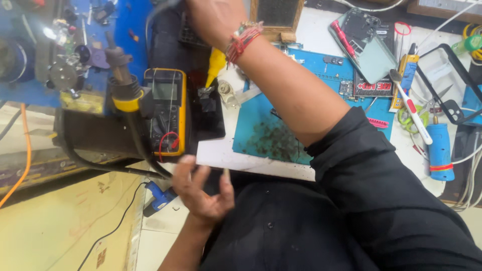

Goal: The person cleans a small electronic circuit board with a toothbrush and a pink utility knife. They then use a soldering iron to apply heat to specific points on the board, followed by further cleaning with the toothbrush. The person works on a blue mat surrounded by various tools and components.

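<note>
My right hand (213,20) reaches to the top edge of the view, past a wooden-framed box (277,17). Its fingers are cut off, so its grip is hidden. Red threads (242,40) wrap its wrist, and a black sleeve (371,165) covers the upper arm. My left hand (201,193) hovers low in front of the desk edge, fingers spread, just below a yellow multimeter (165,110) with red and black leads. A hot-air handle with a yellow ring (123,85) stands beside the meter.
A blue work mat (271,125) lies under my right arm. To the right lie a phone with its back off (364,45), a red screwdriver (344,37), a white brush (411,105) and a blue cylinder (441,150). A cluttered blue stand (30,88) fills the upper left.
</note>
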